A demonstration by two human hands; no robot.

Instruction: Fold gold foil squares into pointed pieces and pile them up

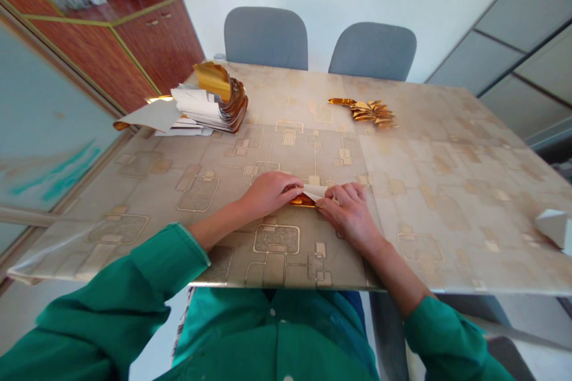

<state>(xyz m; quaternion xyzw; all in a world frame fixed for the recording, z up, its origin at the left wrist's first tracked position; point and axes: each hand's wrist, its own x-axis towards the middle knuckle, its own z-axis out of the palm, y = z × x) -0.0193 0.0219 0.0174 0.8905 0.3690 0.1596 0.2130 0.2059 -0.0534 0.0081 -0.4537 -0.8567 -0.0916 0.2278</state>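
A table covered in beige patterned vinyl (393, 190) fills the view, with its near edge against the person's green shirt (272, 333). Near that edge and a little left of centre lies a folded piece of gold-backed paper (310, 197), white on top and gold foil underneath, flat on the vinyl between the two hands. The left hand (268, 193) comes in from the left, its fingers (290, 186) held together and lying over the paper's left end. The right hand (348, 215) sits just beside it, its fingers (344, 196) slightly apart and pressing down on the paper's right end, so that only a small part of the fold shows between them. Green sleeves (120, 286) cover both forearms up to the wrists. Farther up the table, a curved stack of folded gold-and-white paper pieces (232, 107) rests on loose white sheets (149, 114). To its right lies a fan-shaped gold foil assembly (370, 113), well apart from the stack. A white folded piece (554, 227) sits at the right edge of the view. Beyond the table stand two grey chairs (266, 38), and a reddish wooden cabinet (161, 41) stands at the left.
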